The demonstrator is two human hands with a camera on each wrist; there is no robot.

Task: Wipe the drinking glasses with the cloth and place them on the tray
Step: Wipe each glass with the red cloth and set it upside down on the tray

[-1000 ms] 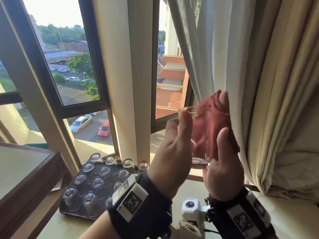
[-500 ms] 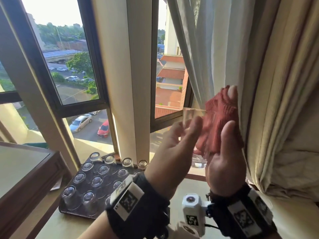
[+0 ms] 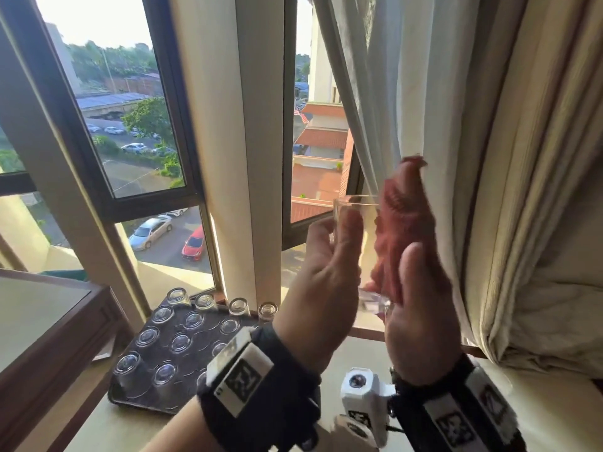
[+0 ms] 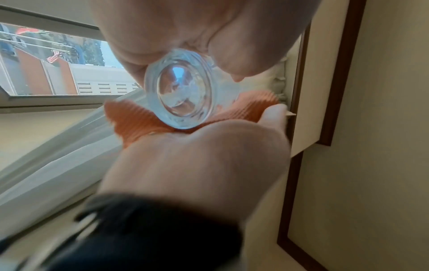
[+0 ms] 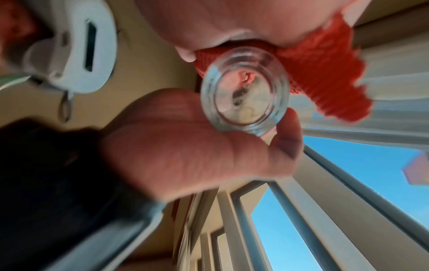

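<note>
The curtain (image 3: pixel 489 158) fills the frame from twelve to three o'clock, the window (image 3: pixel 137 125) from nine to twelve, and the pale surface (image 3: pixel 124 429) runs along the bottom. At seven o'clock the dark tray (image 3: pixel 182 324) sits on it, already carrying upturned glasses (image 3: pixel 163 375) in rows. My left hand (image 3: pixel 321 288) has curled back around the drinking glass (image 3: pixel 354 243) I hold up near the centre; half a second ago its fingers were lifting off to turn it. My right hand (image 3: pixel 421 318), at four o'clock of the glass, lies nearly flat with straight fingers, pressing the red cloth (image 3: pixel 403 223) against the glass wall, and the cloth has slid round to a fresh part. I judge the outside wipe is mid-way, another turn or two, then this glass goes down to the tray.
</note>
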